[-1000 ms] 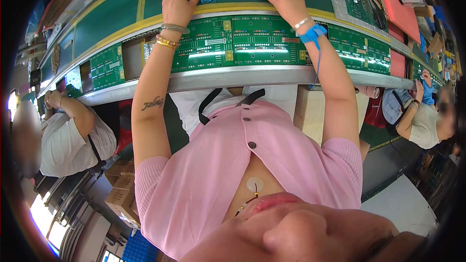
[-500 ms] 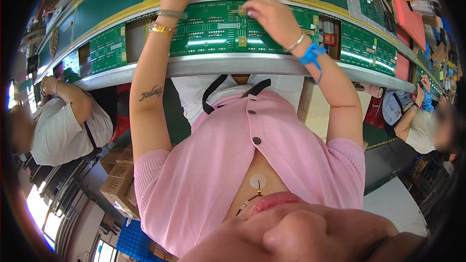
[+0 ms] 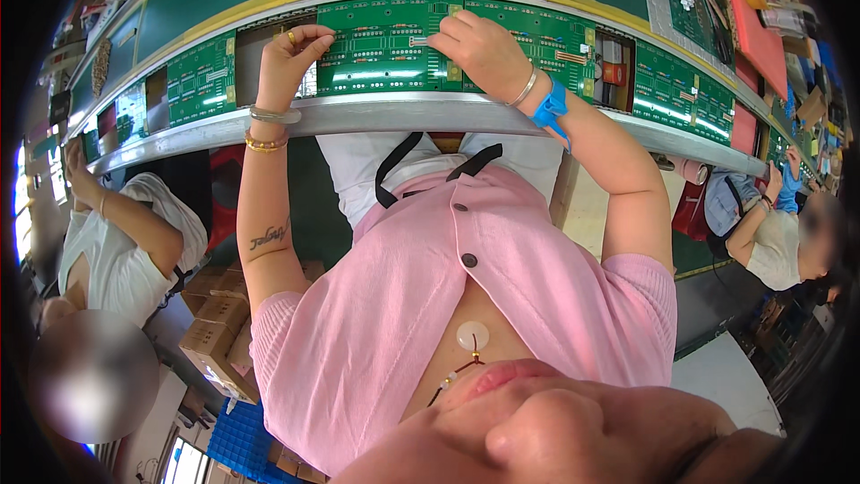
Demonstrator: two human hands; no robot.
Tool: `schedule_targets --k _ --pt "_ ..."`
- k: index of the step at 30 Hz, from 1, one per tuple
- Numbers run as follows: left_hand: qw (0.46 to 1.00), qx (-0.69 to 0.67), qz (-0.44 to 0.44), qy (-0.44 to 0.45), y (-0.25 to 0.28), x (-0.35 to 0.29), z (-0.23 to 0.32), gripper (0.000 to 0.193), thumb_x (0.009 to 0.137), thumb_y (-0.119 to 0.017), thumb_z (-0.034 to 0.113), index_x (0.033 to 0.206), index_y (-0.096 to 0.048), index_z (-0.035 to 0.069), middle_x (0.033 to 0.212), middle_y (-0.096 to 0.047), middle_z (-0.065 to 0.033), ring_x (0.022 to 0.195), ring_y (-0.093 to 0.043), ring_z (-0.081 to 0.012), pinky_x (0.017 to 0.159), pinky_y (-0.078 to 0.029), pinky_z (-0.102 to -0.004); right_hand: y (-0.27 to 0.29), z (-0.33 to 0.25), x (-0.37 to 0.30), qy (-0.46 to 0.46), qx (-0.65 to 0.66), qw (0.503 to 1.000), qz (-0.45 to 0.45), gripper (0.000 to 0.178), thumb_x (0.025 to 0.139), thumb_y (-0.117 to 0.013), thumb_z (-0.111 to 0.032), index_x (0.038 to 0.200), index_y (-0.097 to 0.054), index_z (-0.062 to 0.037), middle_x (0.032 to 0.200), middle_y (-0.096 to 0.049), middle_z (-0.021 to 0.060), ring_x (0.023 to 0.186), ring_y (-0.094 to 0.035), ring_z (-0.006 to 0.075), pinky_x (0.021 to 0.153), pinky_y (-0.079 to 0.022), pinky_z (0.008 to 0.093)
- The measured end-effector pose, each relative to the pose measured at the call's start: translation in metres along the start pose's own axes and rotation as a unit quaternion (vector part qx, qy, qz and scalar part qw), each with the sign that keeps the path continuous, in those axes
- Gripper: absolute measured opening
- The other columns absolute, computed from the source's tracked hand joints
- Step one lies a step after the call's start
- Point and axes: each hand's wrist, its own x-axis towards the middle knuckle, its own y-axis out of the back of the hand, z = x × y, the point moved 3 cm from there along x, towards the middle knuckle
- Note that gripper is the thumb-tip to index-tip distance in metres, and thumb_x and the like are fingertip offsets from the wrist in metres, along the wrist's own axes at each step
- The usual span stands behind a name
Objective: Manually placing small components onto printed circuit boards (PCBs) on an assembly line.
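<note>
Apart, grips unclear, left hand (image 3: 291, 56) sits nine o'clock from right hand (image 3: 484, 56); careless brushing could dislodge parts (image 3: 367, 33) on the board (image 3: 381, 47).

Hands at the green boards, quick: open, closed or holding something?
Left hand: pinched closed at the green boards; anything held is too small to tell.
Right hand: curled over them; its grip cannot be told.
</note>
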Motion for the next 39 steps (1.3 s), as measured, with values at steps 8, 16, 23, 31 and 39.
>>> schedule_targets --k 8,16,23,31,39 --pt "1.0 -0.017 0.002 0.006 0.0 -0.002 -0.003 0.016 0.082 -0.065 0.009 0.095 -0.066 -0.001 0.082 -0.063 0.0003 0.071 -0.055 -0.0039 0.065 -0.045 -0.0175 0.018 -0.007 -0.022 -0.005 -0.063 0.997 0.039 0.039 0.069 -0.053 0.001 0.105 -0.061 -0.0122 0.109 -0.055 0.0045 0.097 -0.053 0.0231 0.08 -0.047 0.0331" --pt "1.0 -0.021 -0.019 0.003 -0.011 -0.002 0.0 0.016 0.081 -0.065 0.007 0.095 -0.066 -0.002 0.082 -0.063 0.0 0.071 -0.055 -0.0044 0.066 -0.045 -0.0176 0.056 0.066 0.006 -0.232 -0.04 0.966 0.107 0.01 0.078 -0.057 -0.015 0.084 -0.062 -0.0085 0.082 -0.057 0.0064 0.082 -0.056 0.0264 0.07 -0.047 0.0365" --pt "1.0 0.014 -0.017 -0.003 -0.044 -0.002 0.021 0.013 0.08 -0.065 0.007 0.09 -0.066 0.0 0.08 -0.065 -0.003 0.074 -0.06 -0.007 0.066 -0.047 -0.0199 0.022 0.121 0.048 -0.198 -0.174 0.942 0.208 0.015 0.076 -0.062 -0.022 0.075 -0.066 -0.008 0.079 -0.06 0.0091 0.073 -0.06 0.0276 0.063 -0.048 0.0401" --pt "0.935 0.271 -0.018 -0.227 -0.104 0.016 0.06 0.011 0.077 -0.064 0.012 0.082 -0.064 0.003 0.085 -0.062 -0.0075 0.075 -0.06 -0.0232 0.067 -0.048 -0.0311 0.002 0.133 0.059 -0.323 -0.222 0.917 0.072 0.019 0.077 -0.049 -0.013 0.072 -0.066 -0.0063 0.078 -0.063 0.0117 0.073 -0.064 0.026 0.06 -0.05 0.0408" --pt "0.897 0.345 -0.021 -0.274 -0.126 0.023 0.058 0.007 0.076 -0.062 0.009 0.081 -0.063 0.004 0.09 -0.056 -0.0068 0.08 -0.057 -0.027 0.07 -0.046 -0.0346 0.04 0.097 0.039 -0.207 -0.158 0.957 0.127 0.017 0.079 -0.049 -0.015 0.075 -0.063 -0.0065 0.08 -0.061 0.0103 0.081 -0.059 0.0234 0.069 -0.049 0.0357"
